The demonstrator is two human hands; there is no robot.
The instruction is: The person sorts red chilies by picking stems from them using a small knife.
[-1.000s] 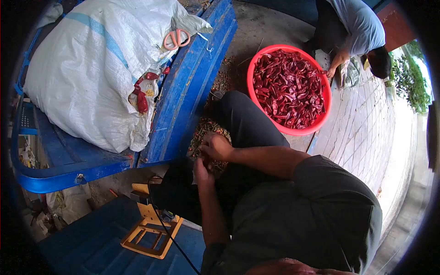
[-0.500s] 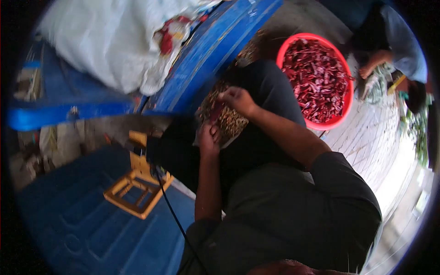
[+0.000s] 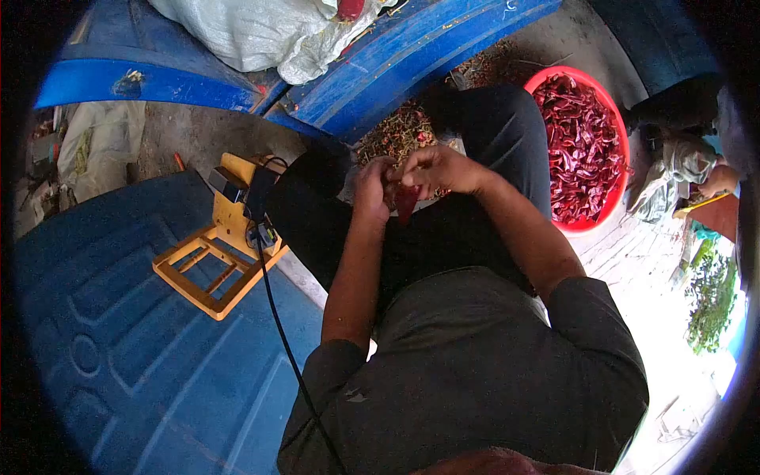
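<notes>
Head view: outdoor ground strewn with chili scraps [image 3: 400,134] beyond the grip, a red basin [image 3: 584,228] to its right. Left hand [image 3: 370,186] and right hand [image 3: 443,169] both pinch one dark red dried chili [image 3: 406,204], which hangs between their closed fingertips.

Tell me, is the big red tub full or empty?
Full. Dried red chillies pile up near the rim of the red tub and hide its bottom.

Top of red chili [image 3: 406,207] behind right hand [image 3: 443,170]; white sack [image 3: 261,32] partly beyond top edge
</notes>
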